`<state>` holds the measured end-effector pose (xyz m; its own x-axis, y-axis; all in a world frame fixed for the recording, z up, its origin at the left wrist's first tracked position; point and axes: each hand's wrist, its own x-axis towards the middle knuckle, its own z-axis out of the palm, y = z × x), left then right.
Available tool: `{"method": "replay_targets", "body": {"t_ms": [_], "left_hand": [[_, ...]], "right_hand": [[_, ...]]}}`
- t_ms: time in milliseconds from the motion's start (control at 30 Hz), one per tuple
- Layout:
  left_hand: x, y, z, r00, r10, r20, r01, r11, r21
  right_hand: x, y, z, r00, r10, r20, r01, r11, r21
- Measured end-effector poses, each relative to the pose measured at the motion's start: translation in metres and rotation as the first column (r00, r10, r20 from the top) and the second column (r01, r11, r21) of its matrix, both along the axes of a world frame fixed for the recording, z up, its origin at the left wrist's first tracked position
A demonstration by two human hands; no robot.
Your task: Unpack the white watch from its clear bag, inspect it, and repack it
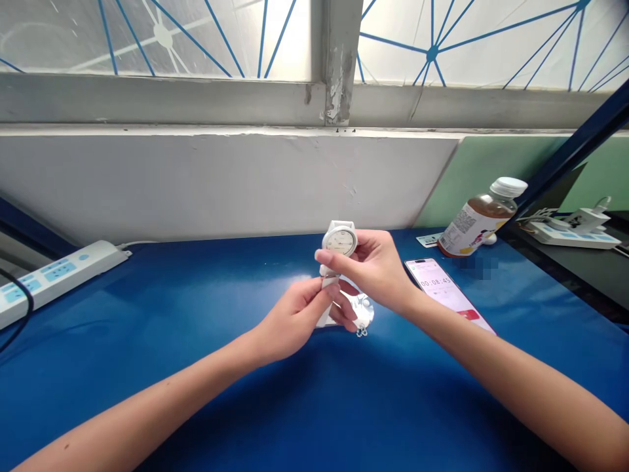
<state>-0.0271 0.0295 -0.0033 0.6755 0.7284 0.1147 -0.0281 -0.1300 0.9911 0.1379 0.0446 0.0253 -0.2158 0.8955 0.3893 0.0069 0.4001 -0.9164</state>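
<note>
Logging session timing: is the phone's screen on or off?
On: the phone lies face up on the blue table, lit screen showing timer digits.

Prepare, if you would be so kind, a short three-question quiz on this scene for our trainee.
1. True or false: the left hand and the right hand both hold the white watch.
2. What lies on the blue table just to the right of the right hand? A) a phone with a lit screen B) a stapler C) a mug
3. Fill in: the bottle with the white cap sits tilted at the table's far ___ side.
Key: 1 true; 2 A; 3 right.
</note>
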Motion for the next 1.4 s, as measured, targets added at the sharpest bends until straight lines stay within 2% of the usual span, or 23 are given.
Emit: {"method": "replay_targets", "body": {"t_ms": [33, 100, 200, 267, 367, 633, 867, 1067, 1200, 1300, 1400], "left_hand": [[0.002, 0.000, -0.001, 0.999, -0.029, 0.039, 0.033, 0.992, -0.124], [0.006, -0.001, -0.006, 0.993, -0.049, 0.111, 0.084, 0.941, -0.329], [0.010, -0.002, -0.014, 0.982, -0.040, 0.187, 0.128, 0.865, -0.486], [0.011, -0.002, -0.017, 0.973, -0.035, 0.229, 0.154, 0.836, -0.527], [0.012, -0.003, -0.020, 0.966, -0.020, 0.258, 0.169, 0.804, -0.570], [0.013, -0.001, -0.020, 0.968, 0.046, 0.247, 0.129, 0.754, -0.644], [0.011, 0.000, -0.021, 0.972, 0.058, 0.228, 0.109, 0.750, -0.652], [0.009, -0.001, -0.018, 0.970, 0.068, 0.234, 0.093, 0.785, -0.612], [0.010, -0.004, -0.013, 0.968, 0.115, 0.223, 0.049, 0.785, -0.618], [0.011, -0.005, -0.012, 0.957, 0.120, 0.264, 0.071, 0.786, -0.615], [0.011, -0.005, -0.012, 0.955, 0.095, 0.281, 0.102, 0.783, -0.614]], "right_hand": [[-0.002, 0.002, -0.004, 1.000, -0.004, -0.029, 0.001, 0.998, -0.070], [-0.005, 0.005, -0.012, 0.997, 0.025, -0.067, -0.039, 0.977, -0.209], [-0.007, 0.011, -0.024, 0.960, 0.138, -0.245, -0.224, 0.902, -0.368], [-0.007, 0.016, -0.031, 0.911, 0.178, -0.371, -0.350, 0.810, -0.471], [-0.007, 0.020, -0.036, 0.867, 0.159, -0.473, -0.431, 0.716, -0.549], [0.000, 0.023, -0.029, 0.757, 0.241, -0.607, -0.603, 0.614, -0.509], [0.000, 0.021, -0.022, 0.753, 0.181, -0.632, -0.592, 0.604, -0.533], [0.005, 0.022, -0.016, 0.773, 0.127, -0.621, -0.542, 0.641, -0.544], [0.004, 0.024, -0.017, 0.803, 0.096, -0.588, -0.472, 0.705, -0.530], [0.001, 0.025, -0.022, 0.847, 0.013, -0.532, -0.349, 0.768, -0.537], [0.000, 0.026, -0.027, 0.877, -0.015, -0.481, -0.280, 0.796, -0.536]]}}
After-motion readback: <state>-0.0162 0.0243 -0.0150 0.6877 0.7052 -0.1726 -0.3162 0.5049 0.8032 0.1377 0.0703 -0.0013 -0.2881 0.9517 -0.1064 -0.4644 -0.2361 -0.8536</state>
